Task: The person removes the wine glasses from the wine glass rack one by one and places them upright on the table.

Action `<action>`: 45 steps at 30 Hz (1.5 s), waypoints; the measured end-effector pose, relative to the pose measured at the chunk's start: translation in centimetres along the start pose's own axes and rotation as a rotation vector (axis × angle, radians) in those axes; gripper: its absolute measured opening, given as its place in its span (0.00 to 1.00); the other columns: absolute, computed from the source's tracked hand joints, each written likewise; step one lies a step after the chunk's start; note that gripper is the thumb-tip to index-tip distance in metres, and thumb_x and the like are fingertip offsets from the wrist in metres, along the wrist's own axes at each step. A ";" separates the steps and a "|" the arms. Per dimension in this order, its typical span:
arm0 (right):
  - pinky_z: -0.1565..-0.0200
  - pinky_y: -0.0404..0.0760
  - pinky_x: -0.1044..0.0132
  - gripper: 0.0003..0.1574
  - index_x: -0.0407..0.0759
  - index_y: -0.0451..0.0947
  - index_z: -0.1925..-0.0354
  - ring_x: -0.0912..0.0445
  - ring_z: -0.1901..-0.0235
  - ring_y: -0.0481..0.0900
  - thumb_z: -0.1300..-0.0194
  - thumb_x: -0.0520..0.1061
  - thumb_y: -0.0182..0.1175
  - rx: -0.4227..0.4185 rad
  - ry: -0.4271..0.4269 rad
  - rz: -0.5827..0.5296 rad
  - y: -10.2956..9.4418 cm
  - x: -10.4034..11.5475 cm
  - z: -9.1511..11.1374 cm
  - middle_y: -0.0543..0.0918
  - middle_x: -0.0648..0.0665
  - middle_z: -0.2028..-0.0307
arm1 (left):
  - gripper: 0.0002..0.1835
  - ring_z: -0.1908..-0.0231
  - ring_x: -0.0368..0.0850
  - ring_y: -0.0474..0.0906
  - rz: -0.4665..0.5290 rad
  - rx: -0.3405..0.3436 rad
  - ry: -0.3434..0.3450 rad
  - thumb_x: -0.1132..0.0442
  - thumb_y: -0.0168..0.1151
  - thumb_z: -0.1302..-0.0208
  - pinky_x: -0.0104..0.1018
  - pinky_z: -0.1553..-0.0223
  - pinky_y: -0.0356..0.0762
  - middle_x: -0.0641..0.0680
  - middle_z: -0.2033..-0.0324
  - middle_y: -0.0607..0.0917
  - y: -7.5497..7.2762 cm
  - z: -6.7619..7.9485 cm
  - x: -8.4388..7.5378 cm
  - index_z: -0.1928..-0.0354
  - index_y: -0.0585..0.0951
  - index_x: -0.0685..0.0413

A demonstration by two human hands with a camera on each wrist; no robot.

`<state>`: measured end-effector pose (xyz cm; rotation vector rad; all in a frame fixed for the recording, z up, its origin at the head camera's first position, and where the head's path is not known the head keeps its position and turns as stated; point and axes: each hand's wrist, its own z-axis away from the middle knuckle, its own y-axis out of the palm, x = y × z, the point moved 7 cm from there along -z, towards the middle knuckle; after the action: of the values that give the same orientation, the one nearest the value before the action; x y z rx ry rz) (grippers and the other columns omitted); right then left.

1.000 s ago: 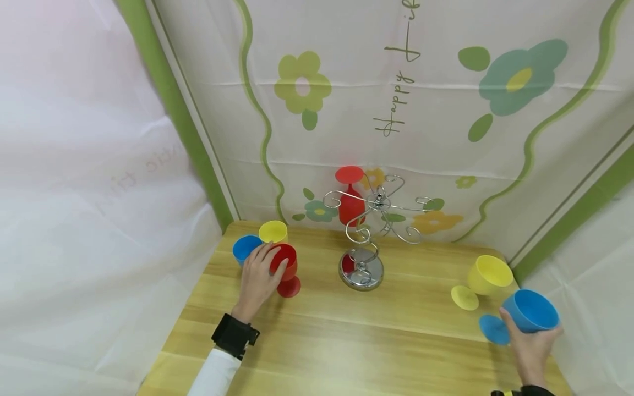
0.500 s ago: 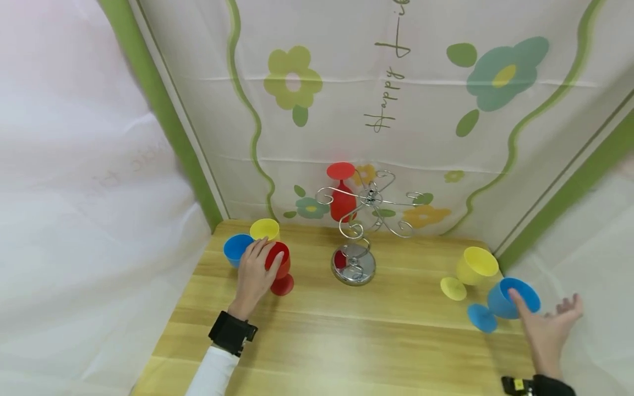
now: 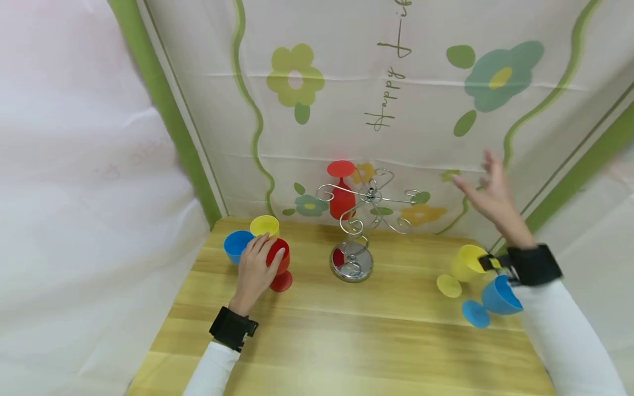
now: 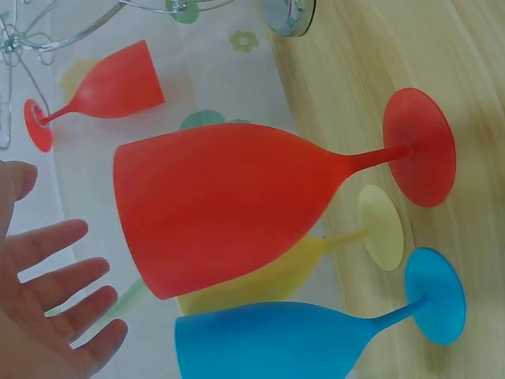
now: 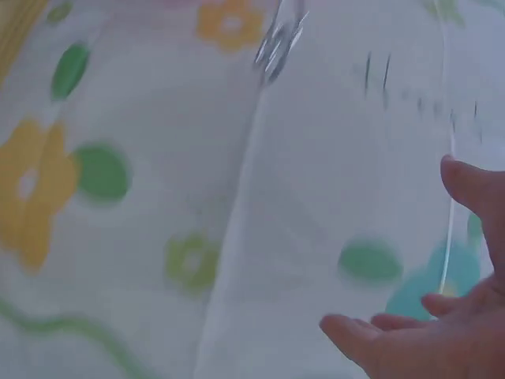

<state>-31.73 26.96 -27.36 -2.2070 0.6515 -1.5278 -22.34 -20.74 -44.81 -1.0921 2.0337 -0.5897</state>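
A red plastic goblet (image 3: 284,265) stands upright on the table at the left, with a yellow goblet (image 3: 264,224) and a blue goblet (image 3: 236,246) close behind it. My left hand (image 3: 253,272) hovers beside the red bowl; in the left wrist view its fingers (image 4: 67,276) are spread just off the rim. At the right, my right hand (image 3: 497,201) is raised in the air with loose, parted fingers and holds nothing. Its forearm passes over another yellow goblet (image 3: 465,265) and blue goblet (image 3: 499,297), partly covering them.
A chrome wire glass rack (image 3: 370,193) with a round base stands at the middle back. One red goblet (image 3: 342,202) hangs upside down from its left arm. A flowered white cloth (image 3: 317,132) rises behind the wooden table (image 3: 337,335).
My right hand has released the right blue goblet and lifted up and forward, toward the cloth. The left hand has stayed by the red goblet. The head view has shifted slightly.
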 end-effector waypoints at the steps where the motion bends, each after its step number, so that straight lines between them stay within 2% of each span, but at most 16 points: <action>1: 0.34 0.48 0.39 0.54 0.44 0.33 0.27 0.44 0.33 0.43 0.34 0.51 0.58 0.063 -0.030 0.015 1.7 1.1 -1.1 0.40 0.37 0.28 | 0.22 0.43 0.57 0.64 -0.001 0.008 0.001 0.51 0.60 0.36 0.60 0.47 0.70 0.62 0.44 0.76 0.1 -0.1 -0.2 0.47 0.78 0.59; 4: 0.37 0.55 0.37 0.50 0.34 0.39 0.29 0.37 0.36 0.49 0.32 0.51 0.56 0.240 -0.123 0.084 6.7 3.9 -3.4 0.47 0.30 0.31 | 0.22 0.43 0.57 0.64 0.001 0.022 0.008 0.51 0.59 0.36 0.60 0.47 0.70 0.62 0.44 0.76 0.5 -0.1 -0.6 0.47 0.79 0.59; 7: 0.39 0.60 0.38 0.44 0.28 0.46 0.31 0.36 0.38 0.55 0.30 0.50 0.55 0.393 -0.184 0.154 11.0 5.5 -4.2 0.54 0.26 0.34 | 0.21 0.43 0.56 0.64 -0.002 0.028 0.014 0.51 0.60 0.36 0.60 0.47 0.71 0.62 0.44 0.76 0.8 -0.1 -0.9 0.47 0.79 0.58; 10: 0.43 0.69 0.41 0.36 0.27 0.57 0.35 0.39 0.42 0.65 0.30 0.48 0.55 0.491 -0.216 0.217 13.8 6.3 -4.1 0.66 0.26 0.40 | 0.22 0.43 0.57 0.64 0.001 0.040 0.029 0.52 0.61 0.37 0.60 0.47 0.71 0.62 0.44 0.75 1.1 -0.1 -1.3 0.47 0.78 0.59; 12: 0.50 0.76 0.47 0.29 0.27 0.66 0.41 0.43 0.52 0.74 0.31 0.45 0.56 0.513 -0.255 0.270 14.9 6.7 -3.8 0.76 0.29 0.49 | 0.22 0.43 0.57 0.64 -0.002 0.056 0.040 0.52 0.61 0.37 0.59 0.47 0.71 0.63 0.43 0.75 1.3 0.0 -1.5 0.46 0.78 0.59; 14: 0.64 0.78 0.55 0.21 0.28 0.73 0.46 0.47 0.68 0.77 0.33 0.41 0.57 0.515 -0.289 0.310 15.4 7.0 -3.6 0.82 0.32 0.63 | 0.23 0.43 0.57 0.64 -0.003 0.072 0.050 0.53 0.62 0.37 0.59 0.46 0.71 0.63 0.43 0.75 1.6 0.3 -1.7 0.46 0.77 0.60; 17: 0.76 0.64 0.62 0.18 0.28 0.75 0.48 0.51 0.81 0.67 0.34 0.38 0.57 0.509 -0.314 0.353 15.6 7.3 -3.2 0.81 0.35 0.74 | 0.23 0.42 0.56 0.65 -0.007 0.089 0.052 0.53 0.62 0.37 0.58 0.45 0.70 0.62 0.43 0.75 1.8 0.7 -1.9 0.45 0.77 0.60; 19: 0.76 0.62 0.63 0.18 0.27 0.75 0.48 0.53 0.82 0.67 0.34 0.37 0.57 0.511 -0.315 0.370 15.6 7.5 -3.1 0.81 0.34 0.73 | 0.23 0.42 0.56 0.64 -0.006 0.092 0.051 0.53 0.62 0.37 0.57 0.44 0.69 0.62 0.42 0.74 1.9 0.9 -2.0 0.45 0.77 0.60; 23: 0.73 0.66 0.62 0.14 0.28 0.76 0.51 0.54 0.78 0.72 0.33 0.34 0.54 0.525 -0.326 0.402 15.5 8.1 -3.1 0.83 0.34 0.66 | 0.23 0.40 0.56 0.62 -0.005 0.086 0.045 0.54 0.62 0.37 0.57 0.42 0.67 0.63 0.41 0.72 1.7 0.9 -1.9 0.45 0.77 0.60; 27: 0.74 0.65 0.62 0.08 0.30 0.78 0.62 0.54 0.81 0.70 0.34 0.31 0.51 0.572 -0.321 0.395 15.7 8.9 -3.3 0.81 0.37 0.74 | 0.23 0.38 0.58 0.59 -0.006 0.078 0.039 0.55 0.63 0.38 0.58 0.41 0.65 0.64 0.39 0.71 1.4 0.8 -1.8 0.45 0.77 0.60; 30: 0.75 0.63 0.63 0.10 0.29 0.77 0.70 0.54 0.82 0.69 0.36 0.28 0.49 0.613 -0.298 0.373 16.0 9.4 -3.6 0.80 0.36 0.78 | 0.23 0.38 0.57 0.59 -0.011 0.082 0.042 0.56 0.64 0.39 0.58 0.41 0.65 0.63 0.39 0.71 1.3 0.7 -1.8 0.45 0.77 0.60; 34: 0.74 0.65 0.65 0.13 0.26 0.79 0.63 0.50 0.79 0.75 0.38 0.26 0.48 0.633 -0.243 0.355 16.2 9.7 -3.8 0.83 0.32 0.71 | 0.23 0.41 0.56 0.63 -0.005 0.087 0.040 0.59 0.66 0.41 0.57 0.42 0.67 0.62 0.42 0.73 1.1 0.8 -1.8 0.45 0.77 0.61; 37: 0.73 0.76 0.65 0.14 0.24 0.77 0.54 0.47 0.74 0.80 0.37 0.28 0.50 0.628 -0.212 0.356 16.3 9.6 -4.0 0.83 0.29 0.65 | 0.23 0.44 0.55 0.67 0.000 0.086 0.030 0.61 0.68 0.43 0.57 0.44 0.70 0.62 0.45 0.76 0.9 0.8 -1.8 0.46 0.77 0.61; 39: 0.71 0.80 0.64 0.14 0.24 0.76 0.53 0.47 0.73 0.81 0.35 0.29 0.52 0.624 -0.209 0.357 16.4 9.7 -4.0 0.83 0.28 0.63 | 0.23 0.45 0.54 0.68 0.000 0.086 0.024 0.61 0.69 0.44 0.57 0.46 0.71 0.61 0.47 0.78 0.8 0.9 -1.7 0.46 0.78 0.60; 41: 0.71 0.80 0.63 0.13 0.24 0.77 0.53 0.47 0.73 0.81 0.35 0.30 0.53 0.614 -0.213 0.352 16.5 9.8 -4.0 0.83 0.29 0.62 | 0.23 0.46 0.54 0.69 -0.008 0.086 0.023 0.61 0.69 0.44 0.57 0.46 0.72 0.60 0.48 0.79 0.7 1.0 -1.7 0.47 0.78 0.60; 45: 0.74 0.74 0.66 0.13 0.24 0.76 0.53 0.47 0.73 0.80 0.34 0.30 0.52 0.605 -0.232 0.342 16.8 10.1 -4.0 0.83 0.29 0.62 | 0.23 0.47 0.54 0.70 -0.015 0.077 0.027 0.61 0.69 0.44 0.57 0.47 0.72 0.60 0.49 0.79 0.5 1.0 -1.6 0.47 0.78 0.59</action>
<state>-35.12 7.27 -27.45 -1.6738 0.3963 -1.0889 -21.23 -19.18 -45.19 -1.0595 2.0105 -0.6879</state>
